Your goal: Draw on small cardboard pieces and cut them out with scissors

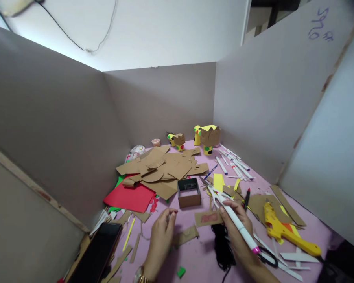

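My right hand (238, 224) is closed round a white marker (236, 220) with a pink end, which slants across the fingers. Its thumb and fingertips also grip a small cardboard strip (206, 218) with a reddish coloured patch. My left hand (162, 228) is near the middle, fingers curled in, nothing visible in them. Beneath and between the hands lies another cardboard strip (185, 236). A bundle of black cord (222, 247) rests beside the right hand. Just beyond is an open cardboard box (189, 200), and white-handled scissors (214, 192) lie close to the marker's far end.
Cardboard pieces (162, 165) are heaped behind red sheets (129, 196). A phone (97, 251) lies at left, a yellow glue gun (283, 232) at right. Several markers (236, 163) and yellow animal figures (206, 135) stand farther back. Grey partitions (165, 98) enclose the table.
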Tool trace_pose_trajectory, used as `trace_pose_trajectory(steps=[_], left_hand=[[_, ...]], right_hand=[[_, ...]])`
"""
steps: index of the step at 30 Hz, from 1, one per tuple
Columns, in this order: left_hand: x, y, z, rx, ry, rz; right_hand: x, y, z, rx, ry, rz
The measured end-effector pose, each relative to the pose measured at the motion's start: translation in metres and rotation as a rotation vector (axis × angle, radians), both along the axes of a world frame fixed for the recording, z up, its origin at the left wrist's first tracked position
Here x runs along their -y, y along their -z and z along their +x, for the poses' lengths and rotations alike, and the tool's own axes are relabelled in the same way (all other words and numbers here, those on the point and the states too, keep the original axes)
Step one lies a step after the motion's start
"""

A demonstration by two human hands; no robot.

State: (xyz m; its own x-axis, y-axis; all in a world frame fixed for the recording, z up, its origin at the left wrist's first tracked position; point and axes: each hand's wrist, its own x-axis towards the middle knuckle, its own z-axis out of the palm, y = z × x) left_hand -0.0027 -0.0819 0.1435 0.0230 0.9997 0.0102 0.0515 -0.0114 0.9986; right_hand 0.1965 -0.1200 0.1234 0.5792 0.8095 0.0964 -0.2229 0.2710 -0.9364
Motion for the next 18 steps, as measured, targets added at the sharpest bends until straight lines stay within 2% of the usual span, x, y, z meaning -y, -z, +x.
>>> trace_pose_trajectory(steps=[5,8,12,18], left_hand=[[0.007,0.012,0.006,0.112,0.139,-0.130],[0.012,0.015,0.013,0.203,0.209,-0.165],[0.015,0.010,0.016,0.247,0.286,-0.165],[0.027,0.000,0.023,0.233,0.326,-0.155]], right_hand=[[0.003,0.004,-0.011,-0.010,-0.083,-0.010],[0.011,-0.004,-0.014,-0.041,-0.229,-0.035],[0.028,-0.020,-0.017,-0.098,-0.415,-0.079],[0.039,-0.034,-0.020,-0.119,-0.463,-0.132]])
